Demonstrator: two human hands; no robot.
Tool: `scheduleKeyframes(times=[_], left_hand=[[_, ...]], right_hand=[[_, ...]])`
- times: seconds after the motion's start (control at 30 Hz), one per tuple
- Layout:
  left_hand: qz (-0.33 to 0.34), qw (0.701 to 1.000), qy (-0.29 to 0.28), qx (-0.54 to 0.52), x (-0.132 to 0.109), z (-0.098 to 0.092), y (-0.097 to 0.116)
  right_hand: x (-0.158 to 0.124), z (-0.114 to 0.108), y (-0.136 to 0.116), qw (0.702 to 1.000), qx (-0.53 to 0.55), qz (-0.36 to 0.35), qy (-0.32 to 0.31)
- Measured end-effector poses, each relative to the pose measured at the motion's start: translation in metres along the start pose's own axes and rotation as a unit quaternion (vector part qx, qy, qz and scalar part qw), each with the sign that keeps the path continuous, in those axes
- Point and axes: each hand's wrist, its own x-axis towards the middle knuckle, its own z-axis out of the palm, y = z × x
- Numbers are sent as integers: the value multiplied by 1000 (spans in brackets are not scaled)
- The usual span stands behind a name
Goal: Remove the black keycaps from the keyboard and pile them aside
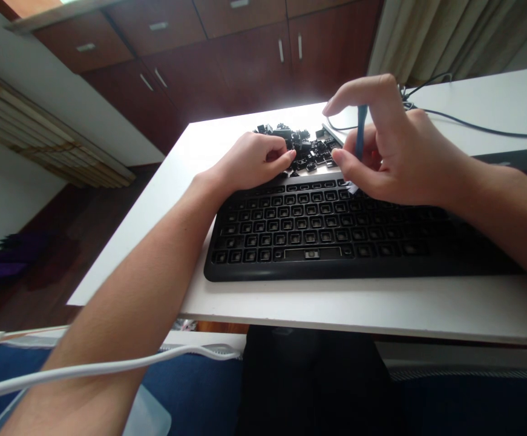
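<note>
A black keyboard (pixel 290 269) with its keycaps off lies on the white table, its rows of square sockets bare. My left hand (pixel 256 158) is closed at its upper left edge, thumb and forefinger curled together; the other fingers are hidden. Over the upper middle of the keyboard, my right hand (pixel 388 145) is closed around a slim blue stick-like tool (pixel 361 130), held upright. A bit of white material, perhaps tissue, (pixel 351 188) shows at its lower end against the top key rows. The tool's exact kind is not clear.
Loose black keycaps (pixel 306 148) lie heaped behind the keyboard. Dark cables (pixel 472 120) run across the table (pixel 512 97) at the back right. A white cord (pixel 109 365) crosses in front of my left forearm. Wooden cabinets (pixel 227 72) stand beyond.
</note>
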Motion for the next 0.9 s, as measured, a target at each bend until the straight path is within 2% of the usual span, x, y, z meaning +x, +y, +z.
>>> scheduleKeyframes(times=[0.6,0.9], left_hand=[[2,1000,6,-13,0,0,-1],[5,1000,6,-14,0,0,-1]], right_hand=[[0,-1,-3,999,-13,36,-25],[0,0,-1,999,-12,22,-22]])
